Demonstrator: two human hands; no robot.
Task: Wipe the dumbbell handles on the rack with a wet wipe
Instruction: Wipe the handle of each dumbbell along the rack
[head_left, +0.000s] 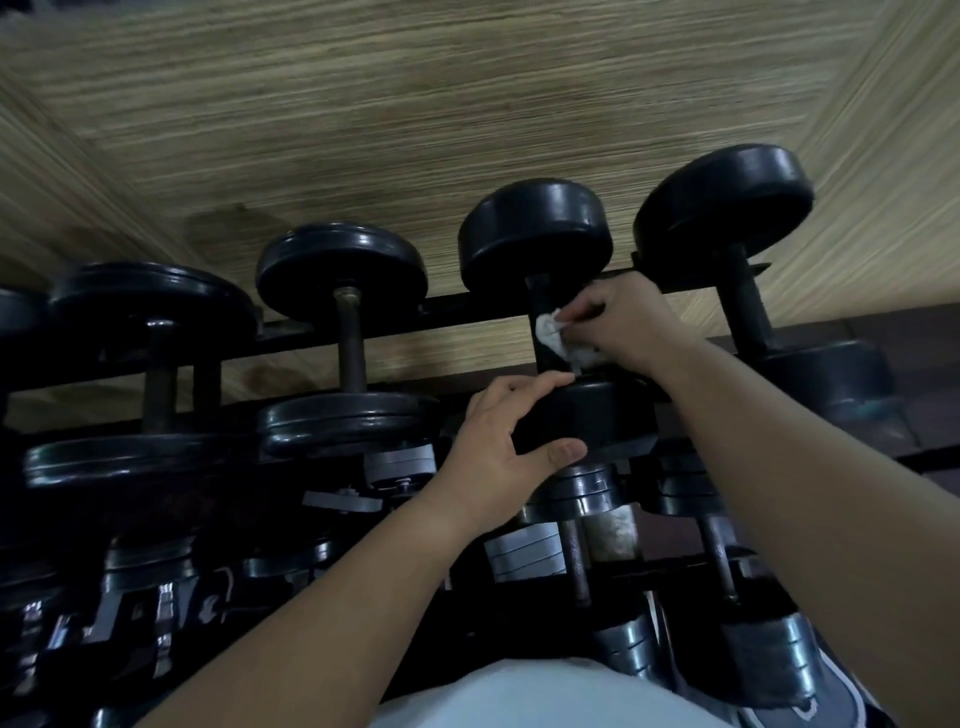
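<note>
A black dumbbell lies on the top tier of the dark rack, second from the right. My right hand pinches a crumpled white wet wipe and holds it against the right side of that dumbbell's dark handle. My left hand grips the near head of the same dumbbell, fingers over its top edge and thumb under its front. Part of the handle is hidden behind the wipe and my right hand.
More black dumbbells lie on the top tier to the left and right. Lower tiers hold further dumbbells with chrome and dark plates. A wood-grain wall rises behind the rack. My pale shirt fills the bottom edge.
</note>
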